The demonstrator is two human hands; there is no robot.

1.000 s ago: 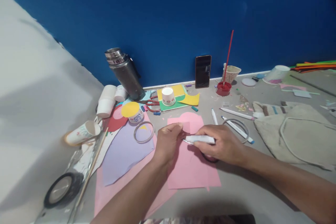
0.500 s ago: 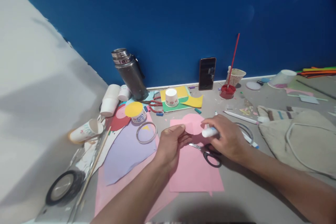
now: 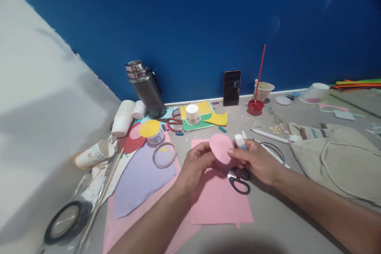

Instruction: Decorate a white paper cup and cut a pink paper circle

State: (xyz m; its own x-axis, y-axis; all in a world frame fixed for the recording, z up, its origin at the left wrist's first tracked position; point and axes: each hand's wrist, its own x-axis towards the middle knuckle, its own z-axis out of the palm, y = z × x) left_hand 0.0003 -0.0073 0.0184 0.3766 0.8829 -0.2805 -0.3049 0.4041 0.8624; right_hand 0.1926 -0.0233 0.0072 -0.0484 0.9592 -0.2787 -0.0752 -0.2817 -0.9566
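A rounded piece of pink paper (image 3: 221,149), pale along its edge, is held up between both hands. My left hand (image 3: 198,164) pinches its left side between thumb and fingers. With thumb and finger, my right hand (image 3: 257,158) grips the right edge, and a white glue stick (image 3: 240,141) with a bluish band is also tucked in its fingers. Below the hands, black-handled scissors (image 3: 239,184) lie on a pink paper sheet (image 3: 220,206), their blades partly hidden. A grey ring (image 3: 164,166) rests on purple paper (image 3: 139,186) to the left.
At the back stand a steel flask (image 3: 147,93), a paper cup (image 3: 193,115), a phone (image 3: 232,88) and a red paint pot (image 3: 255,107) with a brush. A cloth bag (image 3: 348,158) lies right. Tape (image 3: 64,222) and a thin stick (image 3: 102,194) lie left.
The pink paper piece has been lifted and tilted toward me. My right hand has turned and now grips its edge, with the glue stick pointing upward. The scene has shifted slightly with the head.
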